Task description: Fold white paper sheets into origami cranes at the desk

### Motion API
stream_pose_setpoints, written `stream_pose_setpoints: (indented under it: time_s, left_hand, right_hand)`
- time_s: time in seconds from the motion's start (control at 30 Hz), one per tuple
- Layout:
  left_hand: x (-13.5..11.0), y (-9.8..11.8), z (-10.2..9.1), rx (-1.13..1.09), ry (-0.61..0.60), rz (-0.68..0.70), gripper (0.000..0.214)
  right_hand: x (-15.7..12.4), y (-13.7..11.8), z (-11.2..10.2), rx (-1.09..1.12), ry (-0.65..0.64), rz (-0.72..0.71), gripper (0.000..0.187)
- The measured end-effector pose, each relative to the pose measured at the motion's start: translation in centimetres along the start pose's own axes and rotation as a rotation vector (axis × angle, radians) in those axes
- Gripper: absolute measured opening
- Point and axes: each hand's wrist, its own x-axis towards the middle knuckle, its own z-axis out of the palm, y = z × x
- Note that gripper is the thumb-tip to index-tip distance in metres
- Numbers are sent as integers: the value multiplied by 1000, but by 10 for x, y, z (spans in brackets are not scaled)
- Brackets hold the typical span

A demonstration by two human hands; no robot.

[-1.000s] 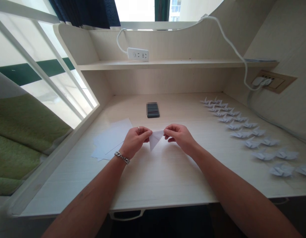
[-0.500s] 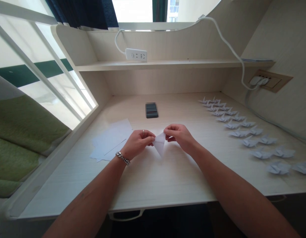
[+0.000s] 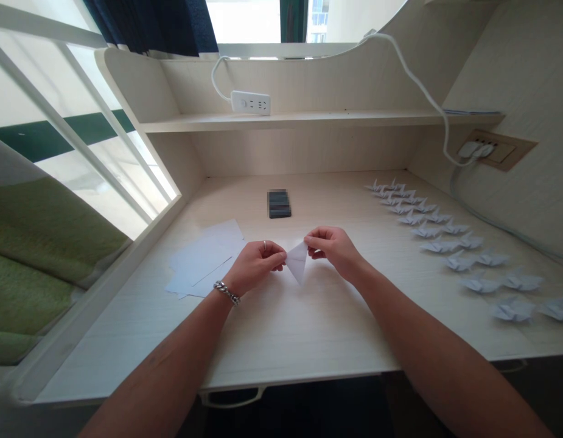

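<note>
A small folded sheet of white paper (image 3: 298, 263), now a triangle with its point down toward me, is held between my two hands over the middle of the desk. My left hand (image 3: 259, 260), with a ring and a chain bracelet, pinches its left corner. At the upper right corner, my right hand (image 3: 332, 248) grips it between thumb and fingers. A faint crease crosses the paper. Loose white sheets (image 3: 208, 243) lie overlapping just left of my left hand.
Several white paper cranes (image 3: 439, 245) stand in two rows along the desk's right side. A dark, blurred-out rectangular object (image 3: 279, 204) lies behind my hands. On the shelf (image 3: 308, 120) rests a white power strip (image 3: 251, 103); its cable reaches a wall socket (image 3: 500, 150) at right.
The folded paper has shifted slightly right and turned, so more of its face shows. My right hand has moved a little to the right; my left hand has barely moved.
</note>
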Motion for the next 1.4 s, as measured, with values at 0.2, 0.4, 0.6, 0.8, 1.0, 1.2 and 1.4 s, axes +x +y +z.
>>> stream_pose_setpoints:
  time_s: [0.2, 0.4, 0.6, 0.8, 1.0, 1.2, 1.4]
  left_hand:
    - [-1, 1, 2, 13, -53, -9, 20]
    - [-3, 4, 5, 51, -38, -9, 22]
    - [1, -2, 5, -171, 109, 54, 24]
    - [2, -4, 8, -300, 117, 72, 28]
    - [1, -2, 9, -105, 71, 129, 22]
    - [-1, 2, 9, 23, 61, 237, 18]
    - [-2, 3, 9, 65, 83, 282, 16]
  right_hand:
    - [0, 4, 4, -35, 23, -32, 24]
    - [-1, 6, 11, -82, -14, -91, 31]
    - [-5, 8, 14, -175, -117, -188, 33]
    - [-8, 8, 19, -222, -96, -309, 20]
    - [-12, 6, 20, -227, -23, -371, 14]
    - [-17, 1, 21, -254, -51, -421, 8]
    - [-15, 3, 20, -256, -72, -446, 8]
